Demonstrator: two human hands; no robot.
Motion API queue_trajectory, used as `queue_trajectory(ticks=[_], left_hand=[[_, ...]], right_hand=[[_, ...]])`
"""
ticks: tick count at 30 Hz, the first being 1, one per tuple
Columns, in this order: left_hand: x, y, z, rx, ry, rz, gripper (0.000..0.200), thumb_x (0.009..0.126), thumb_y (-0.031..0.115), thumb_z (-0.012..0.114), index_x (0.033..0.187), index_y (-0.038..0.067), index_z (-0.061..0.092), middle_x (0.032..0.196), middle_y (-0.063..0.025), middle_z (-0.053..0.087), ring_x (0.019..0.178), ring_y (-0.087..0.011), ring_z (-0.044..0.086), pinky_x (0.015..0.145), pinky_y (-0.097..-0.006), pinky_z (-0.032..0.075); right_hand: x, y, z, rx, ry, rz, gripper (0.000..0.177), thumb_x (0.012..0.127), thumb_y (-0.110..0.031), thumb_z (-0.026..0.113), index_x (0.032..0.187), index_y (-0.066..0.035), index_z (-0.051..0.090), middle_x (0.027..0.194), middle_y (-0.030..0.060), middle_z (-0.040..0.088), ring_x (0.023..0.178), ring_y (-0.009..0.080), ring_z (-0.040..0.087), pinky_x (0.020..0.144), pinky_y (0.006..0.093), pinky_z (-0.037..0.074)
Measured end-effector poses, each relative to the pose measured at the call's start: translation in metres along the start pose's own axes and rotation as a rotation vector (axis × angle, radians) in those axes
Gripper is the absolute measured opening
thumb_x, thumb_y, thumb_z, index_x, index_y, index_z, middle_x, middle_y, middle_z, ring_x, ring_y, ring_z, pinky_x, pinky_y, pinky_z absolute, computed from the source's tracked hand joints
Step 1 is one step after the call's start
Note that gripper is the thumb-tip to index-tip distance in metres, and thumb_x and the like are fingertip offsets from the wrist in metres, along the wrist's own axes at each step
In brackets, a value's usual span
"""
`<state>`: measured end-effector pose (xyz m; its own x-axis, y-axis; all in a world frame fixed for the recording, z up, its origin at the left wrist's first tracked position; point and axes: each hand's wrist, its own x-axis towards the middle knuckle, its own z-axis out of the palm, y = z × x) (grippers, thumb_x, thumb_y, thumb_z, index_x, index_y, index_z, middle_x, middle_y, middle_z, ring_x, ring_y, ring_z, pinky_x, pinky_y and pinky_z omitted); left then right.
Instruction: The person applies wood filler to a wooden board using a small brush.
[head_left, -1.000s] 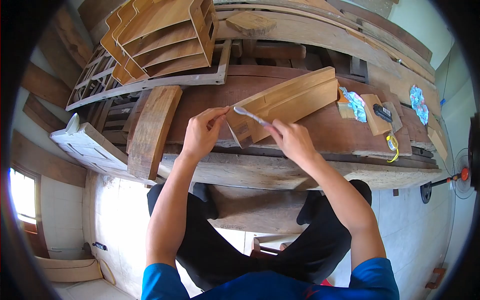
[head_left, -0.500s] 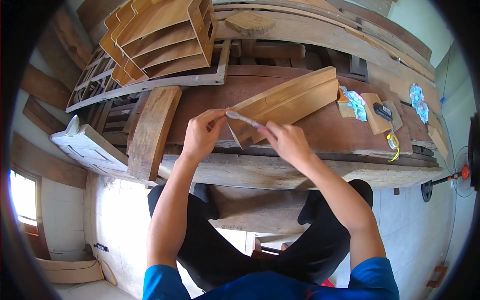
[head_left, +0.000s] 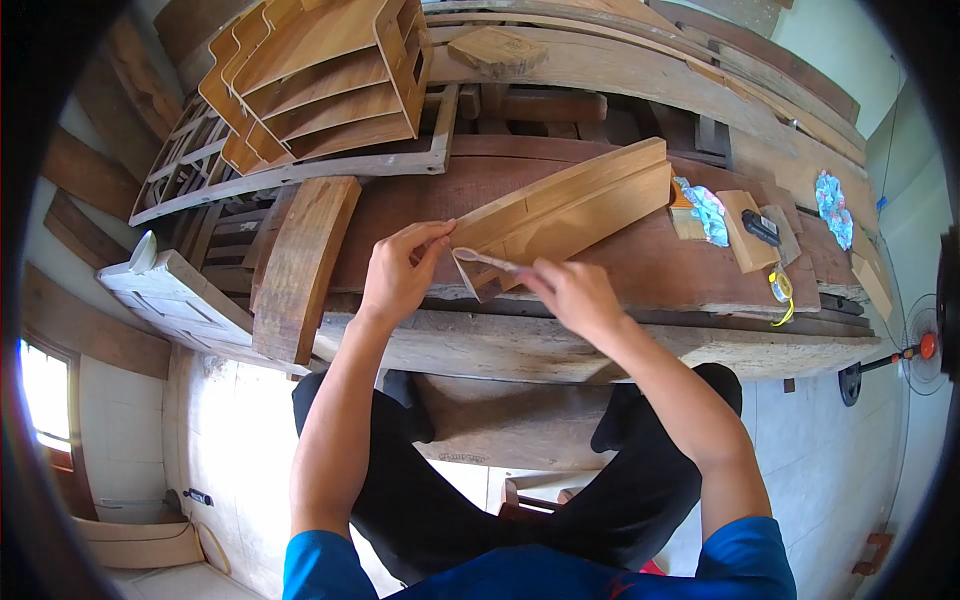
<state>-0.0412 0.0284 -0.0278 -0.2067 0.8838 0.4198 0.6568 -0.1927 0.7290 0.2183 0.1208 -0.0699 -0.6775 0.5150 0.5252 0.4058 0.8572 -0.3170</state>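
Workpiece: long pale moulded wood piece (head_left: 575, 205) lying slantwise on the tabletop (head_left: 650, 275), near end towards the person, far end up and to the right. Against the near end lies a thin metal tool (head_left: 487, 261); its rounded tip sits at the left corner of that end.

Right hand (head_left: 572, 297): fingers closed round the tool's handle in a pinch, thumb and forefinger on top.

Left hand (head_left: 398, 278): fingers curled, forefinger and thumb tips touching the left corner of the piece's near end, just beside the tool tip. Whether they grip the wood or only steady it: cannot tell.

Surroundings: broad weathered plank (head_left: 300, 265) on the left of the tabletop, near the left hand, overhanging the front edge. Slotted wooden rack (head_left: 330, 80) behind it, resting on a lattice frame (head_left: 190, 160). Right of the piece: patterned cloth (head_left: 708, 212), small wood block (head_left: 742, 240) with a black object (head_left: 765, 227) on it, yellow tape measure (head_left: 783, 288) at the tabletop edge. Person seated, dark trousers, blue sleeves; tiled floor below
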Motion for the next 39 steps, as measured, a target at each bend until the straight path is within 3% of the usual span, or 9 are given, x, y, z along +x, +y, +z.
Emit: queue_trajectory(ticks=[7,12,15,18,21,26,33,34,39], left_hand=[[-0.001,0.001,0.001,-0.01,0.013,0.019,0.023,0.099,0.007,0.072,0.121,0.004,0.079,0.109,-0.0132,0.08,0.074,-0.0192,0.068,0.071,-0.0307,0.057],[-0.001,0.002,-0.001,0.022,0.006,0.01,0.023,0.099,0.006,0.072,0.121,0.004,0.079,0.108,-0.0124,0.08,0.073,-0.0171,0.067,0.07,-0.0298,0.056],[0.0,0.0,0.0,-0.002,0.012,0.033,0.024,0.099,0.005,0.072,0.122,0.004,0.079,0.107,-0.0122,0.08,0.072,-0.016,0.065,0.069,-0.0293,0.055],[-0.001,0.002,0.0,0.011,0.01,0.037,0.024,0.098,0.005,0.071,0.122,0.004,0.079,0.107,-0.0125,0.08,0.071,-0.0161,0.064,0.068,-0.0291,0.055],[-0.001,0.001,0.001,-0.012,0.016,0.042,0.024,0.098,0.005,0.071,0.122,0.004,0.079,0.107,-0.0128,0.08,0.07,-0.0161,0.064,0.068,-0.0288,0.055],[0.0,0.003,0.0,0.01,0.01,0.032,0.024,0.098,0.005,0.072,0.121,0.004,0.079,0.106,-0.0125,0.08,0.07,-0.0159,0.064,0.068,-0.0289,0.055],[-0.001,0.004,-0.001,0.005,-0.003,0.019,0.024,0.098,0.005,0.072,0.121,0.005,0.079,0.106,-0.0121,0.08,0.071,-0.0153,0.065,0.069,-0.0291,0.056],[-0.001,0.006,-0.001,0.013,-0.001,0.011,0.024,0.098,0.005,0.072,0.121,0.005,0.079,0.106,-0.0121,0.08,0.071,-0.0152,0.065,0.069,-0.0291,0.056],[-0.002,0.007,-0.003,0.027,-0.029,-0.027,0.024,0.102,0.007,0.07,0.123,0.005,0.079,0.109,-0.0083,0.08,0.081,-0.0122,0.064,0.073,-0.0278,0.053]], right_hand=[[0.002,0.011,-0.001,0.028,-0.08,0.158,0.036,0.107,-0.038,0.065,0.089,-0.008,0.073,0.062,0.0124,0.07,0.046,0.0236,0.067,0.044,0.0394,0.056],[0.005,0.008,0.002,-0.024,-0.009,0.053,0.036,0.107,-0.038,0.065,0.089,-0.008,0.074,0.062,0.011,0.07,0.047,0.0233,0.068,0.045,0.0382,0.054],[0.005,0.008,-0.007,-0.06,-0.011,0.117,0.038,0.107,-0.039,0.064,0.087,-0.008,0.072,0.061,0.0122,0.069,0.049,0.0277,0.069,0.046,0.0407,0.054],[-0.001,0.002,0.003,-0.105,0.028,-0.03,0.039,0.107,-0.039,0.063,0.085,-0.008,0.068,0.06,0.0143,0.067,0.05,0.0324,0.068,0.047,0.0436,0.054],[0.007,0.007,-0.005,0.048,-0.047,0.191,0.039,0.107,-0.039,0.063,0.084,-0.008,0.066,0.061,0.016,0.066,0.053,0.0366,0.068,0.049,0.0458,0.054],[0.003,0.007,-0.001,-0.148,0.013,0.022,0.036,0.108,-0.037,0.063,0.087,-0.009,0.069,0.059,0.0128,0.067,0.049,0.0288,0.068,0.045,0.0417,0.053],[0.006,0.008,-0.01,-0.069,-0.048,0.06,0.037,0.105,-0.04,0.066,0.087,-0.008,0.07,0.061,0.0128,0.068,0.051,0.0315,0.068,0.047,0.0418,0.053],[0.006,0.009,-0.006,-0.112,0.024,-0.102,0.036,0.105,-0.038,0.066,0.087,-0.008,0.07,0.061,0.0125,0.068,0.05,0.0307,0.068,0.047,0.0426,0.053],[0.003,0.008,-0.008,0.027,-0.062,0.183,0.032,0.106,-0.034,0.065,0.087,-0.008,0.069,0.063,0.0157,0.068,0.053,0.0371,0.067,0.049,0.0463,0.053]])
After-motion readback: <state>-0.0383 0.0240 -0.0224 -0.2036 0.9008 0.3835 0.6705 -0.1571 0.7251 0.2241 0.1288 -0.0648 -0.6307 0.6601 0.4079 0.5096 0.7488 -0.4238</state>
